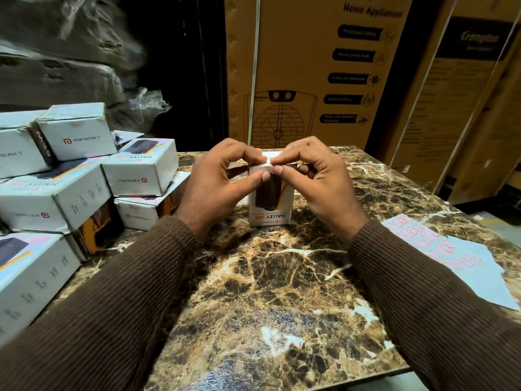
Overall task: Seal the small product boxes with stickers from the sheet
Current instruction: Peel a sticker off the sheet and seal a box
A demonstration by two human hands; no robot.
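Stacked boxes [84,176]: a pile of white product cartons at the left edge of the bench [253,292], lying at mixed angles, some dented at the corners. Whether they are sealed already cannot be told.

Left hand [217,182]: fingers curled, forefinger and thumb pinching at the top front edge of the small box [270,204], with the other fingers behind its left side.

Small box: stands upright on its end at the middle of the bench, between the two hands, with its printed face toward the camera and upside down.

Sticker [267,160]: a small pale strip at the box's top edge, under the fingertips of both hands; it seems to be getting pressed down over the flap seam, though the seam itself is hidden.

Right hand [318,176]: mirrors the left, forefinger and thumb pinching the same top edge, remaining fingers curled at the box's right side.

Handling: thin card, probably light and easy to tip or crush, so it is best steadied by its side walls while the sticker is rubbed flat with light pressure.

Sticker sheet [456,258]: lies flat on the bench well to the right, pale backing with pinkish stickers left at its far end.
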